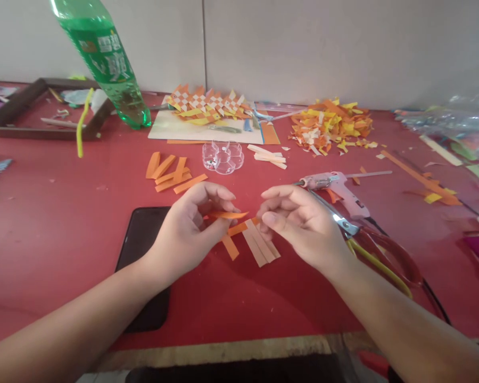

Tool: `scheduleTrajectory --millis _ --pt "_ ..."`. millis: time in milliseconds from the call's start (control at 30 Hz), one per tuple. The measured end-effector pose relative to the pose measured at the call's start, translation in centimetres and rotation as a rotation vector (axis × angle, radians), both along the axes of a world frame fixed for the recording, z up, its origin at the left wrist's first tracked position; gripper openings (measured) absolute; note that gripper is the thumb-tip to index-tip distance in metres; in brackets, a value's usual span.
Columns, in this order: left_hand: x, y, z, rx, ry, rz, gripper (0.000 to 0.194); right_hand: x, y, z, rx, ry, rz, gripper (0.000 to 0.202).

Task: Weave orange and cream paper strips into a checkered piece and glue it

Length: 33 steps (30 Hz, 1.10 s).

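Note:
My left hand [191,234] pinches an orange paper strip [231,215] between thumb and fingers, above the red table [231,314]. To its right my right hand [303,221] hangs with curled fingers, its thumb and fingertips apart and nothing visible between them. Below and between the hands lie pale strips [260,244] side by side and more orange strips [230,247]. Further back, several folded orange strips [171,173] lie beside a clear flower-shaped tray [222,158] with small beads. A black phone [143,244] lies partly under my left hand and forearm.
Pink glue gun [337,191] and red-handled scissors [383,252] lie by my right forearm. Behind are a green bottle [107,64], woven paper piece [207,103] on white card [163,127], and orange-yellow scraps [331,125]. A dark frame [35,131] is back left.

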<state>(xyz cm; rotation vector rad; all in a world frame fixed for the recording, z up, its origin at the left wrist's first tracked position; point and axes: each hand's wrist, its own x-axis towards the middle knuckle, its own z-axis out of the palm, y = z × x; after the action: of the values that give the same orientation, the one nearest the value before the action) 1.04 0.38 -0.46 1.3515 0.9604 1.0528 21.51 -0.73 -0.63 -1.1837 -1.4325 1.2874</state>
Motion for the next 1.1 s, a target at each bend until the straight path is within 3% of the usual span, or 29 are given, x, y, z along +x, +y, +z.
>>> scheduleTrajectory --millis 133,267,467,700,867,1000,1100 --pt "0.0 -0.2 0.0 0.054 0.03 0.008 0.018 -0.3 -0.5 0.0 -0.078 0.067 0.125 0.039" --pt "0.1 -0.4 -0.2 0.093 -0.015 -0.019 0.012 -1.3 -1.2 0.2 -0.141 0.055 0.156 0.038" --pt "0.2 -0.4 -0.1 0.05 -0.084 -0.111 0.027 -2.5 -1.7 0.4 -0.169 0.056 0.182 0.032" --pt "-0.4 0.5 -0.5 -0.006 -0.103 -0.002 0.04 -1.4 -0.4 0.0 0.04 0.065 -0.022 0.016" --pt "-0.5 0.4 -0.3 -0.088 -0.229 -0.044 0.034 -0.8 0.3 -0.4 0.093 0.074 -0.212 0.019" --pt "-0.3 0.3 -0.2 -0.127 -0.172 -0.065 0.028 -0.3 0.6 -0.8 0.113 0.125 -0.323 0.021" --pt "-0.3 0.3 -0.1 -0.157 -0.107 -0.167 0.023 0.0 1.0 -0.7 0.114 0.188 -0.336 0.022"
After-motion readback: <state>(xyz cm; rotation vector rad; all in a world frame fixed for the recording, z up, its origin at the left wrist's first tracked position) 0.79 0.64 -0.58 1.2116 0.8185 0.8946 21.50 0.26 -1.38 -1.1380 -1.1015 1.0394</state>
